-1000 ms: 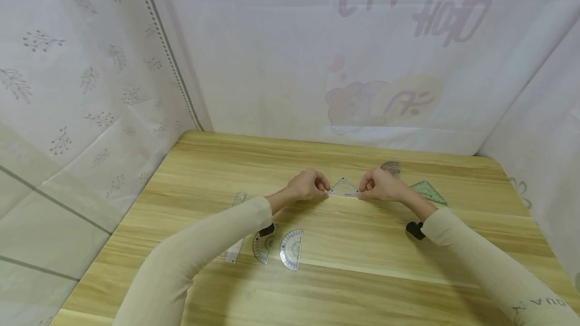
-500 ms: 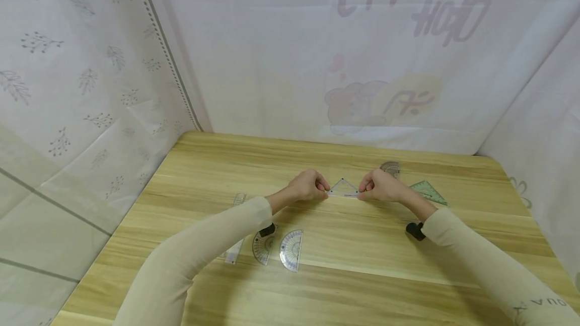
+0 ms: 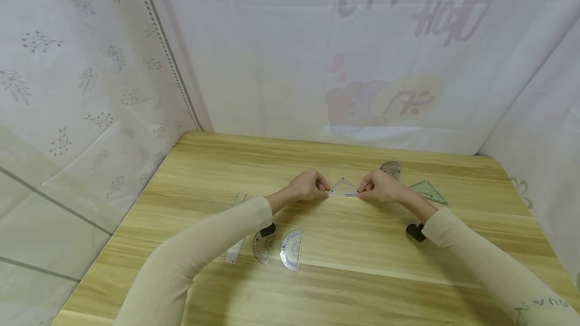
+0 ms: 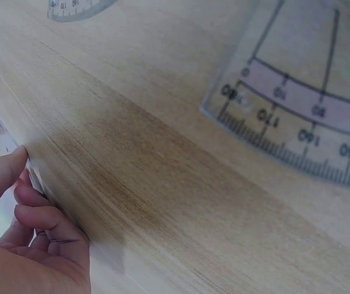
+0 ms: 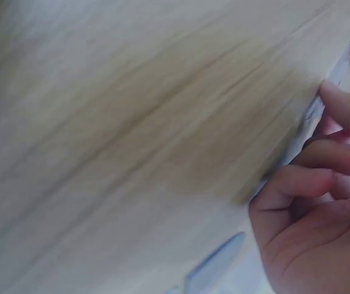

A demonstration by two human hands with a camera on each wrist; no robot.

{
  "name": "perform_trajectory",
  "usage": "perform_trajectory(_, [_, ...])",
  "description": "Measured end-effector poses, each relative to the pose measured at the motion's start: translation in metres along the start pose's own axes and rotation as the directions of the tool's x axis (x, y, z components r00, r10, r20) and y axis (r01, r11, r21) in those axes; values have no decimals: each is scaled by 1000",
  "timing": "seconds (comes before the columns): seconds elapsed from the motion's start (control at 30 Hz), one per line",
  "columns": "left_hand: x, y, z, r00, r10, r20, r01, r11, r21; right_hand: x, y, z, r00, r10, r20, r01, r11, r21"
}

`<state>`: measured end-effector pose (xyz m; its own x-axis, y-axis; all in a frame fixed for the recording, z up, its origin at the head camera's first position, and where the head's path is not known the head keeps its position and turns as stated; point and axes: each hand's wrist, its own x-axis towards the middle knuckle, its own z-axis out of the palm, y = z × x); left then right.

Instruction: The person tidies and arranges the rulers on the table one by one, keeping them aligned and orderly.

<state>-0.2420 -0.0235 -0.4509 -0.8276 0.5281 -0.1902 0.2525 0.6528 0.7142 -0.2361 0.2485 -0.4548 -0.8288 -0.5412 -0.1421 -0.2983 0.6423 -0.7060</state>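
A clear triangular set square (image 3: 343,188) is held between both hands in the head view, its long edge toward the person and its peak pointing away. At its left corner my left hand (image 3: 309,185) pinches it between thumb and fingers. My right hand (image 3: 380,185) pinches the right corner the same way. The left wrist view shows the left hand (image 4: 34,239) with thumb and curled fingers at the set square's edge. In the right wrist view, the right hand (image 5: 322,202) has its fingers curled beside the edge. Whether the set square touches the table cannot be told.
Two clear protractors (image 3: 291,250) (image 3: 264,248) lie nearer the person, left of centre. A clear ruler (image 3: 234,253) lies partly under the left sleeve. Behind the right hand are a dark protractor (image 3: 391,168) and a green set square (image 3: 429,192). Fabric walls (image 3: 281,64) border the wooden table (image 3: 362,286).
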Motion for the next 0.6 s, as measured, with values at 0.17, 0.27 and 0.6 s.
perform_trajectory(0.17, [0, 1, 1, 1000, -9, -5, 9, 1000, 0, -1, -3, 0, 1000, 0, -11, -1, 999, -33])
perform_trajectory(0.27, [-1, 1, 1, 1000, -12, -2, 12, 1000, 0, -1, -1, -1, 1000, -21, -7, 21, 999, -33])
perform_trajectory(0.6, [-1, -1, 0, 1000, -24, 3, 24, 1000, 11, 8, 1, -9, 991, -118, 66, 121, 992, -44])
